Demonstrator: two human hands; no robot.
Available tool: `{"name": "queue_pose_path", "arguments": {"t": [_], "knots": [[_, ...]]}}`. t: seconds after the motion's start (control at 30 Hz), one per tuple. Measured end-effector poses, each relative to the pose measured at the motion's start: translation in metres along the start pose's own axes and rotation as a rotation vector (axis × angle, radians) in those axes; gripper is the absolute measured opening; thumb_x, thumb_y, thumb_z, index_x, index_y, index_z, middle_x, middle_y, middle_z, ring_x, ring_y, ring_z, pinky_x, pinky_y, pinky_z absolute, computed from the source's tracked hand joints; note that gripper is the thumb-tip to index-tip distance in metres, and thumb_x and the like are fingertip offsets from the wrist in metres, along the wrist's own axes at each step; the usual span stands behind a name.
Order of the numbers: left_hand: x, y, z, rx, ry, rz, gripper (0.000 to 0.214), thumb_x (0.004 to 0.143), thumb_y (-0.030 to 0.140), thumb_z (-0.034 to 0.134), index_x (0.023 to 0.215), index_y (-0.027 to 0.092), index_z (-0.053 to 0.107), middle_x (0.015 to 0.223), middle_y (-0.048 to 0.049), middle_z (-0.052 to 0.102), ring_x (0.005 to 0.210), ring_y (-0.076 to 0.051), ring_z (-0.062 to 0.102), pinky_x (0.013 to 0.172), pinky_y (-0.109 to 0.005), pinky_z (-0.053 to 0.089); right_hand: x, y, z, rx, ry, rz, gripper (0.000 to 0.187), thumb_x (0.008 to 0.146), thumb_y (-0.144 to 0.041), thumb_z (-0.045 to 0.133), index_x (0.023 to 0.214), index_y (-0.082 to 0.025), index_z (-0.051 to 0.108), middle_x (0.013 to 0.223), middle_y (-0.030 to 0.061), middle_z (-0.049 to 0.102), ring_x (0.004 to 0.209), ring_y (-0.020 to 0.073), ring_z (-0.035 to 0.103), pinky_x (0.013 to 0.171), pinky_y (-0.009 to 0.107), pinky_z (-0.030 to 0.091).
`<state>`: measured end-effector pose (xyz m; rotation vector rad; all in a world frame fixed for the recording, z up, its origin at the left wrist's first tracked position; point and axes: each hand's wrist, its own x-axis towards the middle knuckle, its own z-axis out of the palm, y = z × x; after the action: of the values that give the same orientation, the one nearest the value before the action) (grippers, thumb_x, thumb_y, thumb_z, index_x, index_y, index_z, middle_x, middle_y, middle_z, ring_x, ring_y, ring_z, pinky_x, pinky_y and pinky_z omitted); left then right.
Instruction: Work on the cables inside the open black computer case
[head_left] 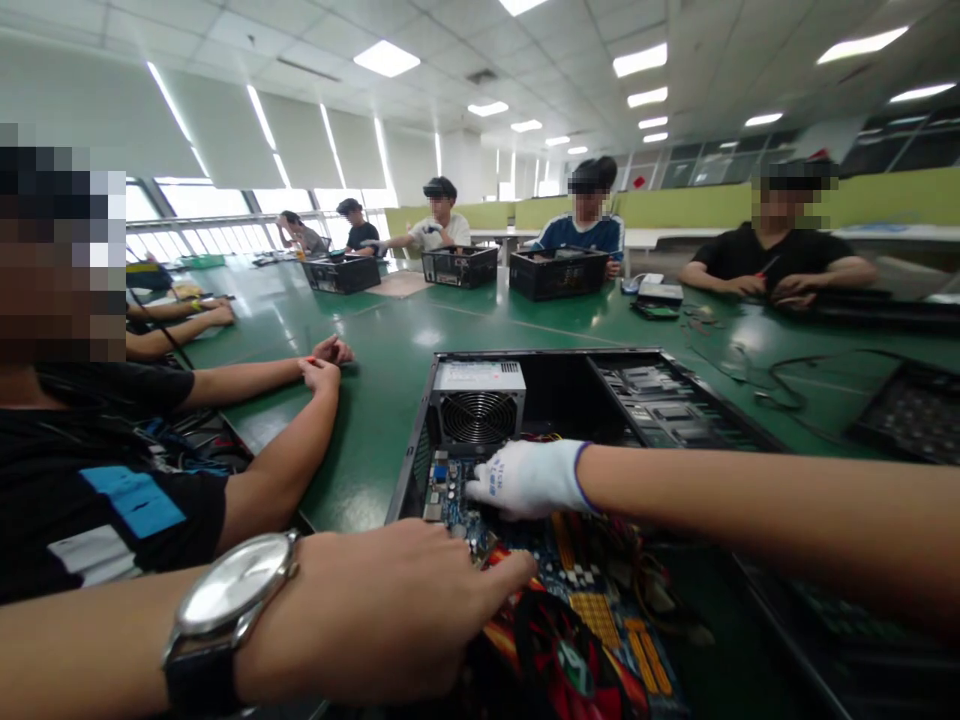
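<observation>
On the green table [386,345], black metal computer case [559,395] lies open side up, near end cropped, long axis unclear. Inside case: boxy metal power supply [510,378] at far left corner, round wire fan grille [476,416] facing camera; blue motherboard [445,490]; red-and-black graphics card [574,662]; metal drive bays [664,412] along right side. White-gloved right hand [529,480], fingers bent onto motherboard, grip hidden. Bare left hand [367,610], one digit extended over graphics card; can't tell if grasping.

No legible text | white glove [544,476]: blue print [494,476], unreadable | power supply [480,402]: label [469,377], too small
</observation>
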<state>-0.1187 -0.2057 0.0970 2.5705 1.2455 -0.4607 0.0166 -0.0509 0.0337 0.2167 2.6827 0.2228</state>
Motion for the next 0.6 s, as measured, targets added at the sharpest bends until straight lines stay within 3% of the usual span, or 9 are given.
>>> {"name": "queue_pose_path", "arguments": {"t": [0.1, 0.17, 0.3, 0.37, 0.43, 0.5, 0.6], "knots": [[0.003, 0.003, -0.010, -0.145, 0.048, -0.068, 0.058, 0.094, 0.030, 0.064, 0.148, 0.028, 0.043, 0.101, -0.0061, 0.070, 0.088, -0.030, 0.071, 0.067, -0.033, 0.053, -0.029, 0.014, -0.025, -0.036, 0.066, 0.012, 0.036, 0.098, -0.029, 0.064, 0.131, -0.016, 0.061, 0.118, 0.0110, 0.068, 0.098, 0.0267, 0.069, 0.077, 0.034, 0.055], [0.011, 0.011, -0.028, -0.317, 0.105, -0.025, 0.056, 0.096, 0.031, 0.066, 0.146, 0.028, 0.043, 0.111, -0.0051, 0.069, 0.096, -0.027, 0.070, 0.074, -0.032, 0.054, -0.056, 0.029, -0.041, -0.007, 0.154, 0.066, 0.038, 0.099, -0.027, 0.063, 0.136, -0.016, 0.059, 0.122, 0.0112, 0.067, 0.104, 0.0271, 0.068, 0.085, 0.036, 0.056], [0.035, 0.029, -0.072, -0.694, 0.142, 0.406, 0.068, 0.100, 0.034, 0.062, 0.156, 0.025, 0.026, 0.123, -0.0041, 0.066, 0.096, -0.017, 0.070, 0.077, -0.025, 0.055, -0.111, 0.061, -0.063, 0.129, 0.366, 0.269, 0.046, 0.100, -0.031, 0.062, 0.144, -0.020, 0.056, 0.137, 0.0135, 0.062, 0.119, 0.0299, 0.063, 0.100, 0.043, 0.053], [0.041, 0.032, -0.079, -0.663, 0.178, 0.503, 0.056, 0.101, 0.028, 0.057, 0.151, 0.019, 0.034, 0.116, -0.0038, 0.069, 0.093, -0.015, 0.070, 0.076, -0.024, 0.054, -0.131, 0.069, -0.069, 0.160, 0.494, 0.329, 0.045, 0.102, -0.032, 0.057, 0.144, -0.017, 0.055, 0.138, 0.0155, 0.060, 0.121, 0.0303, 0.061, 0.103, 0.044, 0.051], [0.039, 0.032, -0.071, -0.432, 0.176, 0.412, 0.035, 0.098, 0.028, 0.058, 0.132, 0.017, 0.054, 0.098, -0.0033, 0.071, 0.085, -0.019, 0.070, 0.069, -0.028, 0.052, -0.142, 0.066, -0.073, 0.198, 0.565, 0.340, 0.042, 0.103, -0.033, 0.055, 0.141, -0.017, 0.058, 0.135, 0.0150, 0.062, 0.120, 0.0298, 0.061, 0.102, 0.043, 0.051], [0.030, 0.031, -0.049, -0.140, 0.017, 0.273, 0.024, 0.095, 0.032, 0.063, 0.113, 0.016, 0.065, 0.091, -0.0065, 0.071, 0.080, -0.026, 0.070, 0.059, -0.032, 0.049, -0.141, 0.051, -0.073, 0.283, 0.560, 0.299, 0.041, 0.101, -0.035, 0.059, 0.138, -0.017, 0.061, 0.133, 0.0131, 0.064, 0.118, 0.0289, 0.062, 0.102, 0.042, 0.051], [0.015, 0.033, -0.013, 0.125, -0.275, 0.102, 0.024, 0.095, 0.026, 0.060, 0.115, 0.018, 0.070, 0.112, -0.0173, 0.069, 0.091, -0.037, 0.071, 0.054, -0.036, 0.050, -0.122, 0.014, -0.069, 0.431, 0.447, 0.101, 0.042, 0.100, -0.032, 0.062, 0.139, -0.020, 0.060, 0.135, 0.0097, 0.064, 0.120, 0.0259, 0.061, 0.106, 0.039, 0.049]]}}
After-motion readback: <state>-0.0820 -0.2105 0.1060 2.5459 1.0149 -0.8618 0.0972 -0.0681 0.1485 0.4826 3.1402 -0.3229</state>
